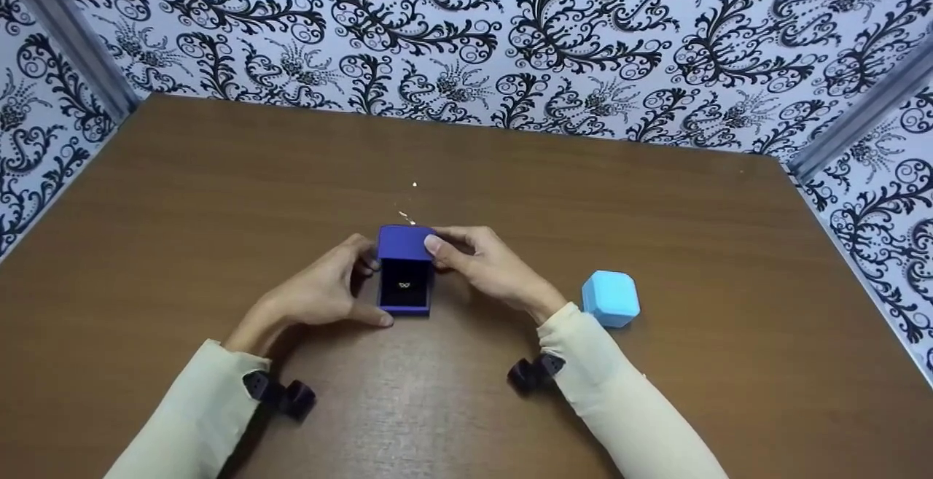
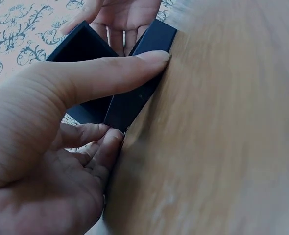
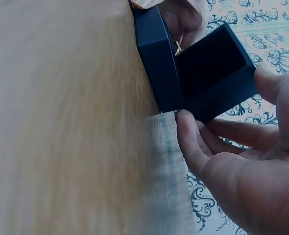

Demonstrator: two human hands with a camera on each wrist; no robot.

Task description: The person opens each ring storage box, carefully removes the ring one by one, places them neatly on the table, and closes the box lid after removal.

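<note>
Standing open on the worktop (image 1: 466, 399), blue box (image 1: 404, 311), mid-view, lid (image 1: 401, 243) raised at the far side, dark inside. Small gold-coloured piece (image 1: 404, 285) sits in the base; exact shape too small to tell. Left hand (image 1: 328, 286) grips the base, thumb along its near left part, fingers at the left side toward the back. Right hand (image 1: 488, 264) pinches the lid by its right edge, thumb in front, fingers around the side and back. Light-blue box (image 1: 611, 298), rounded corners, closed, on the worktop to the right, near the right forearm, apart from the blue box. Cream sleeves (image 1: 627, 399) on both arms, black device (image 1: 280, 395) at each wrist. Black-and-white scroll-patterned wall covering (image 1: 452, 41) behind and both sides.
</note>
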